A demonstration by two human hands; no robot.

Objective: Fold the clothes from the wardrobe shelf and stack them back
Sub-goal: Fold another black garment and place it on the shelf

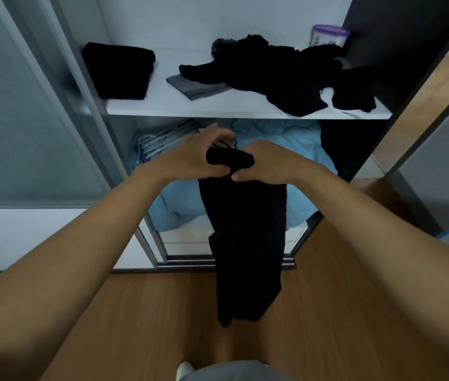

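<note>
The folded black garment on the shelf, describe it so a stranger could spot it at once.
Find the white wardrobe shelf above the blue bedding. At its left end, on its own, lies the folded black garment. Unlike the loose black pile sprawled to the right, it is a neat squared block.

Wooden floor (162, 312), frosted sliding door (25, 119)

Blk garment (245, 243), white shelf (245, 110), blue bedding (294, 144)
</note>
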